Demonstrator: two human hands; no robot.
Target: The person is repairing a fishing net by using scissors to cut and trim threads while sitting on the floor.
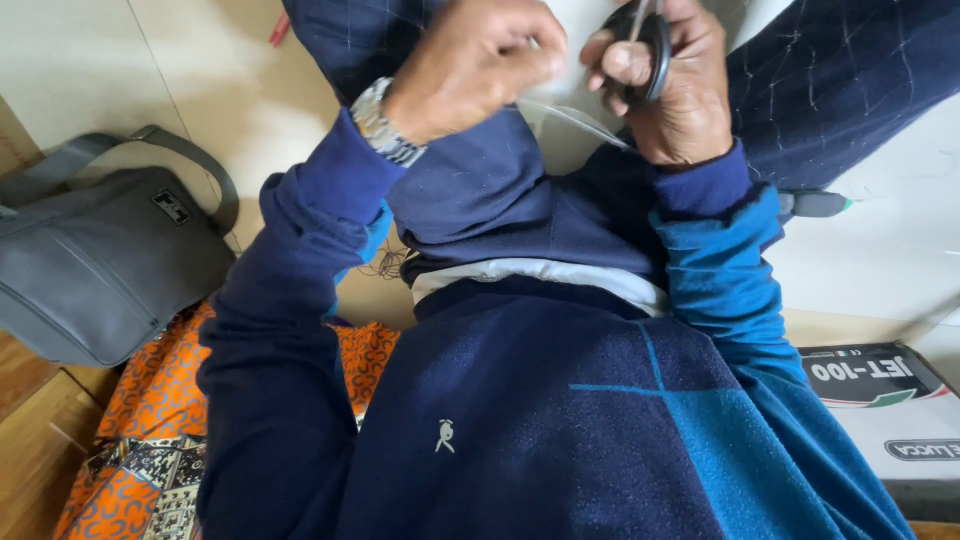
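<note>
**Two hands working a thin thread with scissors over dark cloth**

The head camera is looking down the wearer's own front: a navy and teal sweater, with both arms reaching away toward twelve o'clock.

The left hand (470, 65) is sitting at about eleven o'clock in the view, curled into a loose fist with the fingertips pinched together. It appears to be pinching the end of a thin pale thread (575, 120), though the exact contact point is too small to confirm. A metal wristwatch (385, 128) is showing on that wrist.

The right hand (675, 85) is sitting at about one o'clock, just beside the left. Its fingers are hooked through the black loop handles of a pair of scissors (650, 45), gripping them firmly; the blades are running out of the top edge, so I cannot tell whether they are apart or together. The thread is stretching from the left fingertips down toward five o'clock, passing under the right hand.

Dark navy fabric (480, 190) is lying beneath both hands across the lap.

At nine o'clock a grey shoulder bag (95, 260) is resting on the floor. At seven o'clock an orange patterned cloth (140, 430) is spreading out. At four o'clock a cardboard box (890, 400) is lying near the right elbow.
</note>
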